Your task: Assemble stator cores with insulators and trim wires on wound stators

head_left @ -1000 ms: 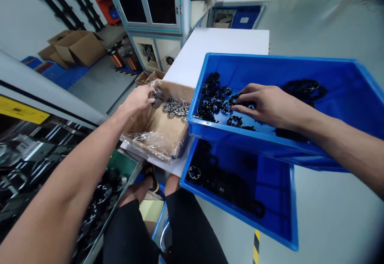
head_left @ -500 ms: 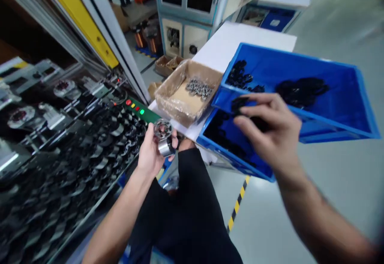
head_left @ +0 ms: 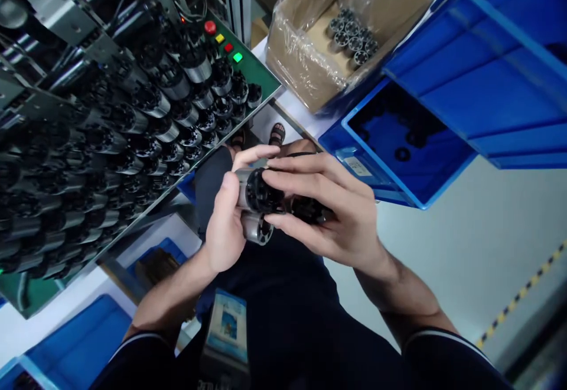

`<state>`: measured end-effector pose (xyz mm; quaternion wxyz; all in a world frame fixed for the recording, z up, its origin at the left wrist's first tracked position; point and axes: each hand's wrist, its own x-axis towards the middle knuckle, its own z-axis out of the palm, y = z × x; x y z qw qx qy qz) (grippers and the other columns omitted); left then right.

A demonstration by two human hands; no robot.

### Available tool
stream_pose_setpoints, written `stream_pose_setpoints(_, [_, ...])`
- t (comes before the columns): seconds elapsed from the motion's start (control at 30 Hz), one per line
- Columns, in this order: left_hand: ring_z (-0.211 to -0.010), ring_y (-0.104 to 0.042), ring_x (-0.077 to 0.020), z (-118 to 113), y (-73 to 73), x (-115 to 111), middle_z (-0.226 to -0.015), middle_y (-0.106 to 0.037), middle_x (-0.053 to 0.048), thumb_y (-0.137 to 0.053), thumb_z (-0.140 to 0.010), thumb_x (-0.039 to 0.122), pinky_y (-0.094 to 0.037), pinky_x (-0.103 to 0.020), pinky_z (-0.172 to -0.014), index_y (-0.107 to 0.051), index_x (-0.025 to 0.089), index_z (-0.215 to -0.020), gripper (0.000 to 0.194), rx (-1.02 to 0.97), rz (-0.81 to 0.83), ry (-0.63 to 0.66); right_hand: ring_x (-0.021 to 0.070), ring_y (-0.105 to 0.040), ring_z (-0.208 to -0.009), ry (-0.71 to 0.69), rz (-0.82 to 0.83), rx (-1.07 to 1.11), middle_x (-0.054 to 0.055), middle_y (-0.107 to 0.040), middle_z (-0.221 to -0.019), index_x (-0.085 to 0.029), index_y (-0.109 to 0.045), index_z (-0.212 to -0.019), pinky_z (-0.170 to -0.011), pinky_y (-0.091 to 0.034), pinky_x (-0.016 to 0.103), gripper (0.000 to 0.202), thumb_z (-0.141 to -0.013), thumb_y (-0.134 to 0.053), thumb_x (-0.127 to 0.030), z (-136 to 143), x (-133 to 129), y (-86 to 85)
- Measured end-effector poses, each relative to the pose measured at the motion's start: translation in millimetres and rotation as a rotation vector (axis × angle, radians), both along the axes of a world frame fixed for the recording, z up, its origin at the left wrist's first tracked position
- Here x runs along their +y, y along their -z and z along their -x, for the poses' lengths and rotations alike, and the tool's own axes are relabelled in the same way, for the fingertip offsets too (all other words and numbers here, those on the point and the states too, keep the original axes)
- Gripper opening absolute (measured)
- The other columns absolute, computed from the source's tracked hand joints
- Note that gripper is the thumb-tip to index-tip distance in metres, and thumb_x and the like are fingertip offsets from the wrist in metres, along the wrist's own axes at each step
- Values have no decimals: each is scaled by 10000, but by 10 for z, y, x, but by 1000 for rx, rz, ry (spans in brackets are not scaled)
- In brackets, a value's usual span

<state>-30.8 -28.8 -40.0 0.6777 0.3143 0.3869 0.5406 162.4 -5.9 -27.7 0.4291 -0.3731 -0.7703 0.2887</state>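
My left hand (head_left: 225, 227) is closed around two metal stator cores, side by side above my lap. Of these, the upper stator core (head_left: 243, 188) has a black plastic end ring (head_left: 260, 191) at its right end. The lower stator core (head_left: 253, 228) shows its slotted bare end. My right hand (head_left: 341, 207) has its fingertips on the black ring, against the upper core. More black plastic pieces (head_left: 308, 208) are tucked under its fingers, partly hidden. Whether the ring is fully seated I cannot tell.
On my left, a green machine table (head_left: 259, 71) bears many rows of stators with black ends (head_left: 153, 103). A plastic-lined cardboard box (head_left: 296, 68) ahead holds several bare cores. Blue bins (head_left: 385, 186) with black parts stand at the right. Lit buttons (head_left: 238, 57) sit on the table's corner.
My right hand has come from the blue bins to my left hand, bringing black plastic pieces. A black ring is now at the upper core's end. The view has turned downward.
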Motion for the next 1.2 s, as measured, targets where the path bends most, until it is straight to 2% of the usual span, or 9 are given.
stream_pose_setpoints(0.3, [-869,-753,-228,147,61,-96,-1178,-713,-76,-533,-1258,648,-683,-395,-813,-780,343,-1559,495,100,-133,94,341,-910,-1145,63,20,-1,71,-904,-1339,-444,-818,-1644,-1011,-833,544,692,-1001,-1053,-342,17,-185,-86])
stream_pose_setpoints(0.53, [-1037,-749,-264,192,157,-155,-1289,-746,-110,-653,-1198,702,-659,-378,-865,-759,312,-1583,558,233,-193,83,331,-910,-1141,26,40,3,68,-895,-1393,-445,-844,-1596,-983,-836,534,582,-1045,-1012,-359,31,-195,-2])
stream_pose_setpoints(0.67, [-846,-715,-182,152,215,-76,-1161,-760,-65,-780,-1139,609,-597,-297,-699,-789,288,-1337,377,94,-89,-2,300,-883,-1201,-115,237,-7,70,-855,-1514,-415,-826,-1594,-987,-802,483,540,-1079,-962,-325,-43,-125,-17])
stream_pose_setpoints(0.73, [-630,-600,-132,132,194,-11,-922,-689,-10,-795,-1104,611,-490,-263,-562,-741,269,-1168,352,-70,11,-30,244,-856,-1038,-121,329,41,67,-873,-1390,-361,-844,-1502,-869,-757,410,400,-1111,-906,-311,-81,-125,-28])
stream_pose_setpoints(0.8, [-528,-506,-111,125,138,49,-793,-599,26,-818,-1054,625,-404,-249,-506,-691,257,-1084,390,-167,118,-49,191,-753,-813,-29,415,124,34,-842,-1078,-292,-839,-1254,-707,-638,348,122,-1152,-849,-357,-92,-163,-14])
stream_pose_setpoints(0.9, [-509,-485,-110,119,42,100,-786,-586,31,-862,-995,643,-388,-260,-495,-685,246,-1055,438,-169,228,-94,145,-545,-655,10,525,193,-23,-634,-822,-255,-689,-1055,-602,-448,329,268,-1210,-756,-464,-53,-253,56])
stream_pose_setpoints(0.97, [-550,-539,-133,95,5,102,-830,-621,14,-884,-979,653,-448,-284,-521,-692,250,-1054,453,-160,257,-124,139,-533,-680,-66,559,203,-27,-630,-896,-263,-645,-1181,-621,-447,324,214,-1198,-764,-440,-8,-296,110])
stream_pose_setpoints(1.07, [-747,-667,-196,26,-9,79,-944,-665,-33,-871,-1004,687,-604,-345,-687,-733,251,-1079,463,-181,257,-220,183,-680,-895,-136,495,218,30,-703,-1135,-281,-618,-1332,-715,-560,326,378,-1084,-896,-343,69,-308,165])
stream_pose_setpoints(1.2, [-907,-744,-284,-61,-29,58,-948,-641,-67,-687,-1120,831,-675,-438,-820,-748,274,-1121,560,-137,248,-280,219,-722,-1063,-110,375,222,94,-723,-1309,-270,-769,-1396,-644,-611,283,442,-1035,-1007,-356,189,-287,217])
